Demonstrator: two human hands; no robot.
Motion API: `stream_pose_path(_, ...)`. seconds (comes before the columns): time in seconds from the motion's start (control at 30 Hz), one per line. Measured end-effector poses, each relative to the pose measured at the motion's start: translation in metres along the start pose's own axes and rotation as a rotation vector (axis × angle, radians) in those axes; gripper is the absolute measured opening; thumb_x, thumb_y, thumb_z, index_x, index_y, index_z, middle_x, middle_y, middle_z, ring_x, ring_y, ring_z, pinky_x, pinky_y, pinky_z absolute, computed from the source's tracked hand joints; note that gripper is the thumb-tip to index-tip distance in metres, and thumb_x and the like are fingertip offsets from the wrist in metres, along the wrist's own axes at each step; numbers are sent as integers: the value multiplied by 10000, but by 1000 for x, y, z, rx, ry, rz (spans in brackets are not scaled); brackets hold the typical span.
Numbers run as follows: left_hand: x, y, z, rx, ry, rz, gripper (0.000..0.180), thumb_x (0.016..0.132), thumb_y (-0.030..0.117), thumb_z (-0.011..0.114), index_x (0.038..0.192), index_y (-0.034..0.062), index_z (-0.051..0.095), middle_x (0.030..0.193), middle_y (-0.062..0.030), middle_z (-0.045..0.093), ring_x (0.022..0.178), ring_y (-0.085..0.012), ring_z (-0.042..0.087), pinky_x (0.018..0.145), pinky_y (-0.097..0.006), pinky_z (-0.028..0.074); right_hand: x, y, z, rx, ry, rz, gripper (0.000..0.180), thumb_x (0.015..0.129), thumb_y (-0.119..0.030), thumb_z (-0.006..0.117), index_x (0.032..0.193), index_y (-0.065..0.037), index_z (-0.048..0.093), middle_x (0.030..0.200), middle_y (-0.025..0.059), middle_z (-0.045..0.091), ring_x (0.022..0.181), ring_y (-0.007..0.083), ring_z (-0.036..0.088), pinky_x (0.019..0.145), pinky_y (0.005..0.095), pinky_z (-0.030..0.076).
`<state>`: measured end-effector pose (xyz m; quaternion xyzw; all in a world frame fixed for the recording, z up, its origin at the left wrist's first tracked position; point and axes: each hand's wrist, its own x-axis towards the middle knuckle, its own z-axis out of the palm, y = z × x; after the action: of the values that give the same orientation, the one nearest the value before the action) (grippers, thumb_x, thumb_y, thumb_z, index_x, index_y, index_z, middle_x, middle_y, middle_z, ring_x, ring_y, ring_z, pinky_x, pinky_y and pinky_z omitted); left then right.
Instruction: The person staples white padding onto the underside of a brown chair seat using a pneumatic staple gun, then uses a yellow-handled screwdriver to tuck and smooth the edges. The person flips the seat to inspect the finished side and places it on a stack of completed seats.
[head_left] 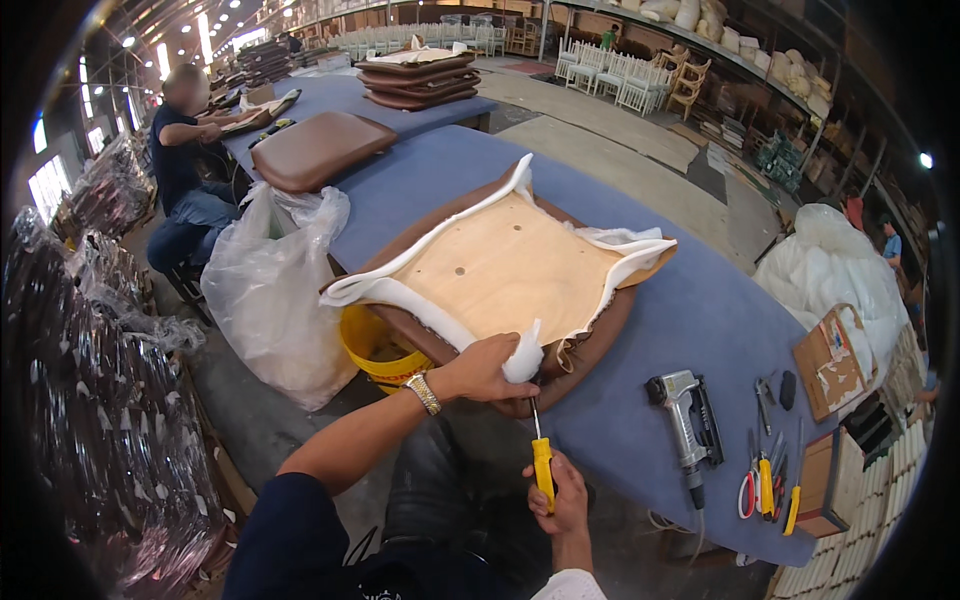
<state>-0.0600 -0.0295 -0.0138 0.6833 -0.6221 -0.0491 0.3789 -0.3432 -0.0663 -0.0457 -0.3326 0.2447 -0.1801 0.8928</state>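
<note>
A chair seat [500, 270] lies upside down before me, its bare plywood up, with white padding [420, 302] and a brown cover [597, 350] around its edges. At the near corner my left hand [483, 368] grips a folded piece of the white padding, fingers closed; its fingertips are partly hidden. My right hand [562, 492] is wrapped around the yellow handle of a screwdriver [543, 468]. The shaft points up at that same corner, close beside my left hand. Its tip is hidden by the cover and padding.
On the blue table [745, 330], to the right, lie a staple gun [688, 420] with a hose, scissors [747, 492] and pliers [764, 400]. A yellow bucket [375, 345] and plastic bag [275, 290] stand left. Beyond are a brown seat [322, 150], stacked seats [418, 80] and a seated person [185, 150].
</note>
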Motion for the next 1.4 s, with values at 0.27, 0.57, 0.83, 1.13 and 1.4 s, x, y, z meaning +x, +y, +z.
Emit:
stream_pose_path(0.27,5,21,-17,-22,29,-185,863,747,652,839,1149,-90,656,1083,-306,648,1098,-428,621,940,-452,499,5,9,6,-294,-51,-361,343,1074,-178,546,1366,-1,578,955,157,707,502,110,522,443,242,428)
stream_pose_path(0.57,-111,82,-76,-732,-247,-393,257,934,208,806,1088,2,792,965,-127,775,891,-167,717,847,-313,567,-47,-56,27,-1204,-346,-517,420,911,-83,720,1321,2,675,1009,159,761,718,191,673,679,289,526)
stream_pose_path(0.83,-236,-31,-8,-539,-22,-1052,204,977,142,698,1004,-45,777,839,-125,779,724,-167,750,688,-297,606,-100,-92,-52,-1177,434,-483,398,1047,-130,579,1433,-35,602,1061,128,742,634,73,563,547,222,437)
stream_pose_path(1.13,-151,-87,-64,43,418,-850,597,958,393,756,1358,-36,642,1221,-225,716,1039,-268,722,916,-354,551,-118,-200,-171,-1646,942,-610,395,1037,-142,626,1408,-8,604,1281,143,695,1091,251,660,932,347,508)
stream_pose_path(1.4,-44,49,-58,240,483,-51,436,863,284,825,1181,0,736,1166,-174,721,1127,-328,653,949,-432,519,-74,-245,-216,-2238,900,-658,376,994,-128,637,1348,-3,633,1349,216,654,1248,422,594,1075,474,452)
